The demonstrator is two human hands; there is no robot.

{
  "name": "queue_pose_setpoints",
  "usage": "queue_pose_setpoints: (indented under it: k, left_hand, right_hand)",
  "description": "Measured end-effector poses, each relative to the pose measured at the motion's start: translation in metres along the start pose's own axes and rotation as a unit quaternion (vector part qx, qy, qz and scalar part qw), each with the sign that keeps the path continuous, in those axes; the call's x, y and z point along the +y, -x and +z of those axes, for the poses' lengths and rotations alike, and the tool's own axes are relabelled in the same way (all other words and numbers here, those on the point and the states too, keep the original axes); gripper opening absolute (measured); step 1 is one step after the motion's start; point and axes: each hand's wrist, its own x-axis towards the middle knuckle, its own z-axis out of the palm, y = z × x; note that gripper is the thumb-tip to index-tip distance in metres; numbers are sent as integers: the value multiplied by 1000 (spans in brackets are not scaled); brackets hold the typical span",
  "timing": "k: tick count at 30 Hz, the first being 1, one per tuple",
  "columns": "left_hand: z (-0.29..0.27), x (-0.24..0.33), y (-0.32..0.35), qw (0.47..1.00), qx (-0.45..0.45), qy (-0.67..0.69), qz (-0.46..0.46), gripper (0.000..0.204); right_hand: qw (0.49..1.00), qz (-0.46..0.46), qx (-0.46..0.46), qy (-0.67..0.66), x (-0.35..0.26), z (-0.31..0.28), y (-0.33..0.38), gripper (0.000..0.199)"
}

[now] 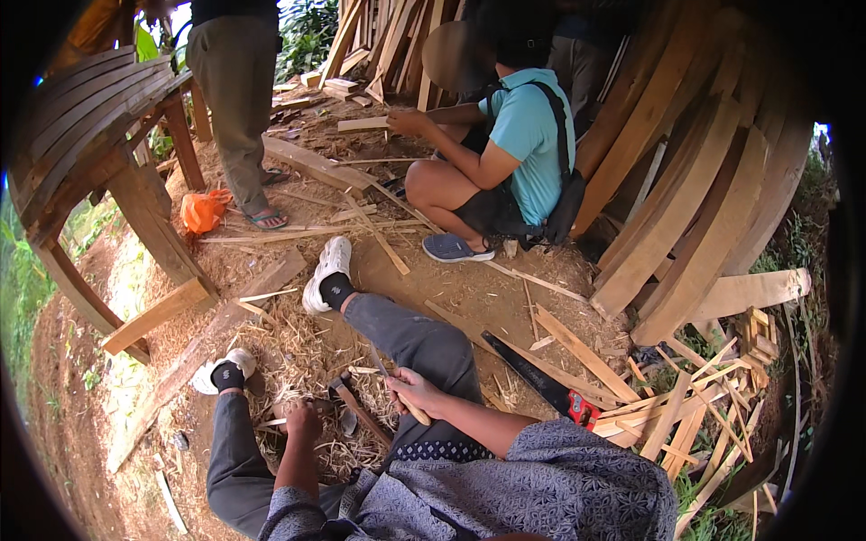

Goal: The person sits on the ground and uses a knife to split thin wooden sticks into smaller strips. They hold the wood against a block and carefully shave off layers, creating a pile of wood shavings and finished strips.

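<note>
I sit on the ground with my legs stretched out, in grey trousers and white shoes (327, 270). My right hand (410, 386) is closed on a knife (390, 374) with a pale wooden handle, its thin blade pointing up and left. My left hand (302, 420) is a fist low between my knees, gripping a thin wood strip (271, 422) that sticks out to the left. Wood shavings (298, 361) lie heaped under both hands. A dark-headed hammer-like tool (354, 408) lies on the shavings between my hands.
A handsaw (546, 386) with a red and black grip lies to my right beside several scrap strips (686, 406). A crouching person in a teal shirt (528, 135) works ahead; another person (236, 99) stands at the back left. Bench (81, 126) left, leaning planks (686, 207) right, orange bag (202, 212).
</note>
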Motion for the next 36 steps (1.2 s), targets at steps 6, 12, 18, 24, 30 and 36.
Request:
queue_pose_setpoints:
  k: [6, 12, 18, 24, 30, 36]
  left_hand:
    - [8, 2, 18, 1000, -12, -21, -13, 36]
    - [15, 9, 48, 1000, -5, -11, -4, 24]
    - [-1, 17, 91, 985, 123, 119, 5, 36]
    - [-134, 76, 169, 888, 314, 337, 9, 15]
    - [-119, 103, 204, 843, 329, 422, 59, 15]
    - [-77, 115, 203, 823, 216, 522, -62, 12]
  right_hand:
    - [1000, -5, -12, 24, 7, 8, -8, 34]
    - [994, -21, -29, 100, 11, 14, -13, 35]
    - [990, 9, -20, 139, -7, 19, -17, 35]
    - [982, 48, -78, 166, 10, 26, -24, 37]
    - [963, 83, -126, 222, 0, 47, -6, 40]
    - [950, 131, -156, 239, -4, 52, -20, 38]
